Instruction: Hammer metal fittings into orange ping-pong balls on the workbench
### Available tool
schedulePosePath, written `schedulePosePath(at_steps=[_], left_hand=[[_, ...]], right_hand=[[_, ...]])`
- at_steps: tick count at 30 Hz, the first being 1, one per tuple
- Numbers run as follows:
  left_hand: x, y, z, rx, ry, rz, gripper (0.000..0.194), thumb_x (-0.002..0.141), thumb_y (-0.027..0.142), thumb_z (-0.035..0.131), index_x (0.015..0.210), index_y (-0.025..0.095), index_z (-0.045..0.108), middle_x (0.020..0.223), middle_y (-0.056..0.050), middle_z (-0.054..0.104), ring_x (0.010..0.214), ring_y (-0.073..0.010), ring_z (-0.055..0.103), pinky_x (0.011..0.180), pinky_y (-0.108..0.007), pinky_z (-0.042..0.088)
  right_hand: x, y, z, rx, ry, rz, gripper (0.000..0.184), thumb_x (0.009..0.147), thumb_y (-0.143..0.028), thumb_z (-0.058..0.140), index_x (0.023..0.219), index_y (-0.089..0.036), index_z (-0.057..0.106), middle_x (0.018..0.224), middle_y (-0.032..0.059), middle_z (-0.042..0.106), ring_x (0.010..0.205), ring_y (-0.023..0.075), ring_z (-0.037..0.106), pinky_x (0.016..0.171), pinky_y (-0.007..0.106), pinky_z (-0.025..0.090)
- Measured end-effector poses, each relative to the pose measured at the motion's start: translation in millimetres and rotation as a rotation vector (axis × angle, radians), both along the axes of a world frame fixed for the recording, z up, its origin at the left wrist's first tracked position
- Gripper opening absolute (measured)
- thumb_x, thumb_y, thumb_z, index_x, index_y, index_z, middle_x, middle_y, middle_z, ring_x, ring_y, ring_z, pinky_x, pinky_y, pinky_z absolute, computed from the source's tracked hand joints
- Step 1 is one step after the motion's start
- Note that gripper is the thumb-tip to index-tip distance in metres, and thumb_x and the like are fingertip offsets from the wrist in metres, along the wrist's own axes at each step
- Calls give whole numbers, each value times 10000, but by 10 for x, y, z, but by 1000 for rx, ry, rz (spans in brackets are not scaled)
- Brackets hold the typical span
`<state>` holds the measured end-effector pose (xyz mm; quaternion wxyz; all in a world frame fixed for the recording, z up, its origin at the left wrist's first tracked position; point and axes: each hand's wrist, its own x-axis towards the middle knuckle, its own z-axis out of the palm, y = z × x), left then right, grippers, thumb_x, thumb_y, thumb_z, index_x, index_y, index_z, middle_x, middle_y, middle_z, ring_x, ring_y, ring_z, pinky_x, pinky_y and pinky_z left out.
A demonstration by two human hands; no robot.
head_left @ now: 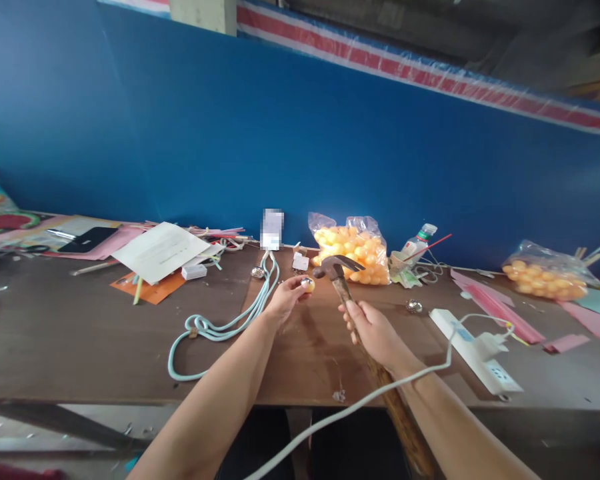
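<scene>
My right hand (pixel 373 327) is wrapped round the wooden handle of a claw hammer (pixel 339 275), whose metal head is raised above the table in front of me. Between the fingertips of my left hand (pixel 287 297) is a small ball (pixel 308 285), yellow-orange with a shiny silvery part. The hammer head is just right of the ball and apart from it. Behind both hands lies a clear bag of yellow-orange balls (pixel 353 250). A light blue cord (pixel 220 331) loops over the table left of my left hand.
A white power strip (pixel 473 353) lies at right, its white cable (pixel 340 407) crossing in front of my right forearm. Another bag of balls (pixel 545 273) is farther right. Crumpled silvery pieces (pixel 414 306), a bottle (pixel 421 241) and papers (pixel 163 252) lie about. A blue panel (pixel 280 133) stands behind.
</scene>
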<state>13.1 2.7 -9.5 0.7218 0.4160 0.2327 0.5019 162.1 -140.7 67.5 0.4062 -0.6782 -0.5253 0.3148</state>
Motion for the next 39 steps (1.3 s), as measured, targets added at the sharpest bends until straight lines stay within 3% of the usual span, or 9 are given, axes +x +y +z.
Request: schedulePosePath(at_steps=[9, 14, 17, 21, 25, 30, 33, 35, 39], left_hand=[[12, 8, 7, -24, 0, 20, 362, 641, 263, 810, 954, 112, 709, 933, -102, 689, 773, -143, 637, 754, -292, 503], [33, -1, -25, 8, 66, 27, 340, 650, 268, 799, 939, 114, 709, 893, -85, 687, 718, -129, 628, 706, -271, 507], [15, 27, -31, -37, 83, 88, 320, 658, 251, 792, 928, 109, 697, 888, -88, 684, 689, -126, 627, 684, -278, 517], [-43, 132, -18, -108, 55, 309, 243, 689, 253, 756, 862, 103, 674, 774, -56, 658, 649, -108, 618, 649, -244, 514], [-57, 213, -41, -140, 84, 440, 268, 680, 274, 747, 878, 113, 666, 714, -24, 630, 600, -101, 605, 612, -235, 512], [-52, 207, -67, -156, 93, 495, 288, 688, 287, 733, 906, 115, 658, 718, -22, 625, 598, -97, 597, 605, -227, 502], [-65, 200, -50, -201, 93, 514, 285, 702, 278, 729, 925, 121, 644, 745, -31, 632, 613, -97, 600, 619, -232, 507], [-72, 203, -34, -216, 87, 530, 271, 711, 264, 725, 923, 120, 636, 772, -41, 632, 623, -98, 599, 636, -245, 520], [-69, 212, -27, -216, 131, 561, 269, 724, 265, 715, 933, 113, 637, 796, -55, 627, 649, -112, 609, 644, -262, 533]], right_hand=[[7, 27, -137, 25, 100, -23, 389, 872, -527, 478, 924, -168, 619, 757, 39, 585, 570, 122, 542, 438, 221, 458], [0, 33, -178, -61, 7, 31, 380, 892, -512, 431, 902, -172, 599, 819, 61, 616, 587, 131, 559, 457, 238, 462], [107, 46, -213, -50, -182, 30, 386, 917, -507, 372, 891, -183, 580, 832, 65, 627, 616, 149, 575, 517, 263, 459], [418, 25, -265, 27, -712, -56, 295, 926, -433, 412, 819, -191, 541, 852, 93, 614, 791, 213, 592, 671, 310, 431], [752, -23, -395, -75, -1046, -110, 216, 929, -356, 445, 889, -175, 554, 941, 119, 598, 887, 244, 592, 693, 316, 401], [1028, -25, -613, -206, -1215, -159, 256, 935, -362, 437, 920, -154, 587, 925, 136, 598, 890, 275, 614, 685, 333, 405], [1053, -12, -590, -265, -1211, -184, 260, 909, -369, 485, 966, -148, 610, 948, 156, 611, 897, 303, 617, 714, 369, 419], [972, 31, -490, -204, -1175, -201, 266, 888, -355, 519, 1038, -157, 615, 1000, 161, 615, 925, 308, 610, 757, 387, 426], [586, 359, -287, 161, -937, -90, 284, 906, -339, 480, 1130, -213, 601, 1125, 112, 611, 997, 229, 596, 821, 313, 434]])
